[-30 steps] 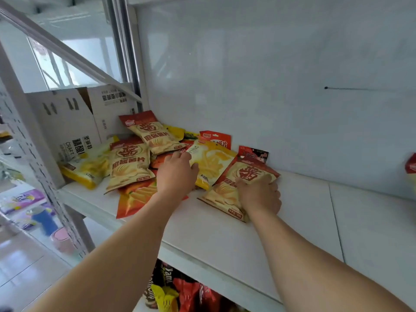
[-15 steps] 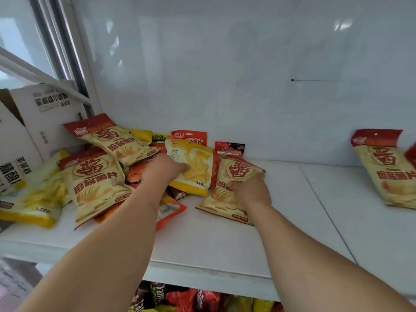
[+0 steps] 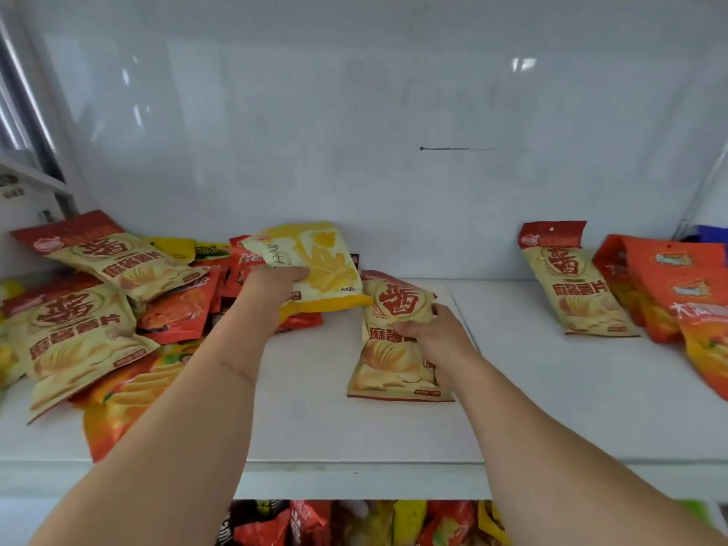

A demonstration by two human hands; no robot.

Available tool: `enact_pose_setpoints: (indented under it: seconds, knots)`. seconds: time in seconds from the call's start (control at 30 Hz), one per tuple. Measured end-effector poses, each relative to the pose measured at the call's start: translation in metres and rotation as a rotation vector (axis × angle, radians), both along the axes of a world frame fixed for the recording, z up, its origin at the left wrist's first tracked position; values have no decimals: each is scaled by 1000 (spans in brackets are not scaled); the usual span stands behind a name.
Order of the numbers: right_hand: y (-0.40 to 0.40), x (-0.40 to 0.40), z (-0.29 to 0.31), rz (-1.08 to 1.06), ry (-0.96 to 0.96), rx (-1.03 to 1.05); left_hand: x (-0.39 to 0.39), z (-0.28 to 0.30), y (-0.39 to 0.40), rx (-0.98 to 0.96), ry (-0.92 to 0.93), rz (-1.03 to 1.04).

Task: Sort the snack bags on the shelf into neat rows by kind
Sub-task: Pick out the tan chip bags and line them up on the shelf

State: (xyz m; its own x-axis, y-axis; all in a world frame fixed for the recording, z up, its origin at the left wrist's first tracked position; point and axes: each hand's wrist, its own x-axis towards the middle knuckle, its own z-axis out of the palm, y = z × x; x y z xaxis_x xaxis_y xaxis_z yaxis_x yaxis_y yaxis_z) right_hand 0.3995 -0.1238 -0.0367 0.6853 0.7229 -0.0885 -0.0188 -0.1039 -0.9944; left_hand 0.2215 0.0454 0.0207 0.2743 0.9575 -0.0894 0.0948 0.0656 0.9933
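My left hand (image 3: pixel 272 283) grips a yellow snack bag (image 3: pixel 319 266) and holds it raised above the pile at mid-shelf. My right hand (image 3: pixel 437 340) grips a beige bag with a red top (image 3: pixel 394 340) that lies on the white shelf (image 3: pixel 315 419) just right of centre. A jumbled pile fills the left: two beige bags (image 3: pixel 118 258) (image 3: pixel 75 336), red bags (image 3: pixel 181 309) and an orange bag (image 3: pixel 130 392). At the right, one beige bag (image 3: pixel 579 285) leans on the back wall beside several orange bags (image 3: pixel 677 293).
The shelf's white back wall (image 3: pixel 394 132) carries a dark line mark. A seam splits the shelf board right of my right hand. More snack bags (image 3: pixel 354 522) crowd the lower shelf under the front edge. A window frame (image 3: pixel 23 112) stands at the far left.
My left hand has lifted the yellow bag up off the pile. My right hand still holds the beige bag on the shelf. The view has swung right, showing more bags there.
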Motion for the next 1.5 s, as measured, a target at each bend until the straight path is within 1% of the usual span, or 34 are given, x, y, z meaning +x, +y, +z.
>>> enact_pose_setpoints:
  seconds: [0.13, 0.37, 0.5, 0.63, 0.9, 1.0, 1.1, 1.2, 1.33, 1.5]
  knots:
    - [-53, 41, 9, -33, -59, 11, 42, -5, -41, -34, -98, -23]
    - [-146, 126, 15, -76, 39, 13, 126, -23, -109, -97, -236, -20]
    - [-189, 166, 18, -81, 64, 66, 166, -22, -146, -88, -241, -54]
    - [-212, 200, 21, -112, 65, 91, 198, -23, -163, -116, -268, -98]
    - [-213, 244, 28, -196, -9, 63, 242, -22, -155, -142, -313, -163]
    - [-205, 254, 30, -190, -37, 33, 259, -19, -147, -150, -331, -192]
    - [-195, 257, 35, -181, -57, 45, 270, -13, -142, -131, -370, -191]
    - [-180, 278, 30, -164, -69, 61, 294, -15, -136, -134, -350, -173]
    - [-171, 280, 19, -219, -218, 31, 289, -14, -135, -132, -343, -153]
    - [-159, 293, 2, -224, -432, -91, 290, -20, -134, -106, -332, -100]
